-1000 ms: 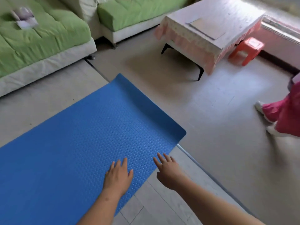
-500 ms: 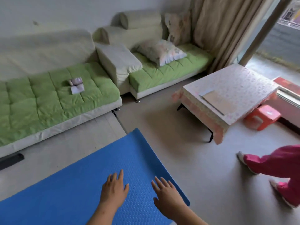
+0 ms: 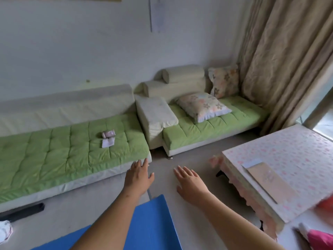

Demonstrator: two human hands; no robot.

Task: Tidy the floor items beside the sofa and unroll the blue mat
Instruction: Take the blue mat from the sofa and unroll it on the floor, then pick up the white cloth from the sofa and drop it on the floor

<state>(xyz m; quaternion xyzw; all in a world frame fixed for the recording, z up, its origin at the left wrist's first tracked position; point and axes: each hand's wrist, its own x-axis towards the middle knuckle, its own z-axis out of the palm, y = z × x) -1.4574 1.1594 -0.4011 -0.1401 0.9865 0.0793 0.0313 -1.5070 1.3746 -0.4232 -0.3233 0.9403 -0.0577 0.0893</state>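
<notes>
The blue mat (image 3: 153,224) lies flat on the floor at the bottom of the view, its far corner under my left forearm. My left hand (image 3: 138,177) is raised above the floor in front of the green sofa (image 3: 59,159), fingers spread and holding nothing. Off to its right, my right hand (image 3: 191,183) is also raised with its fingers apart and empty. Neither hand touches the mat. A black object (image 3: 23,212) lies on the floor at the sofa's base, and something white (image 3: 5,231) lies at the left edge.
A second green sofa section (image 3: 216,129) with a floral pillow (image 3: 203,107) stands behind. A low table (image 3: 281,170) with a pink patterned cloth and a flat board stands at the right. A person in pink clothing (image 3: 319,240) is at the bottom right. A curtain (image 3: 284,51) hangs at the right.
The view has tilted up from the mat to the sofas and wall. Both hands have lifted off the mat and now hover in the air in front of the sofa.
</notes>
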